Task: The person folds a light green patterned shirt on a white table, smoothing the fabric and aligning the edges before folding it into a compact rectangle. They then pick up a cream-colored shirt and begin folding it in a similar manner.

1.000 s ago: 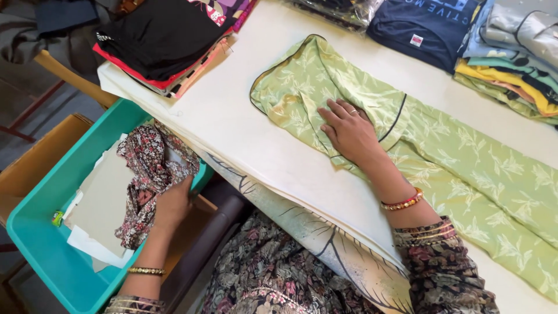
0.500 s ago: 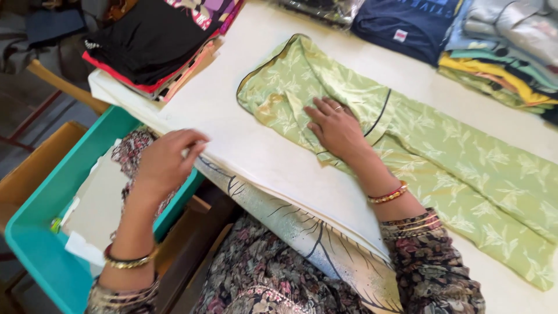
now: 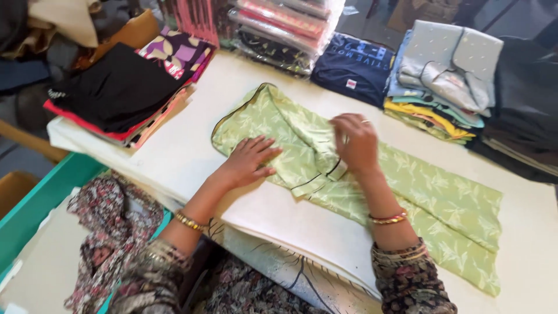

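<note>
A light green patterned garment (image 3: 430,197) with dark piping lies spread across the white table (image 3: 192,151). My left hand (image 3: 250,160) rests flat on its near left part, fingers spread. My right hand (image 3: 356,139) is over the garment's middle, fingers pinching a fold of the green fabric. Gold bangles circle both wrists, and both sleeves are dark floral.
A stack of black and red folded clothes (image 3: 116,96) sits at the table's left. Folded grey, yellow and navy garments (image 3: 442,70) line the far edge, with wrapped packs (image 3: 279,29) behind. A teal bin (image 3: 40,203) with floral cloth (image 3: 110,221) stands at lower left.
My left hand came up from the teal bin and now lies flat on the green garment. My right hand shifted from pressing the garment to pinching a fold.
</note>
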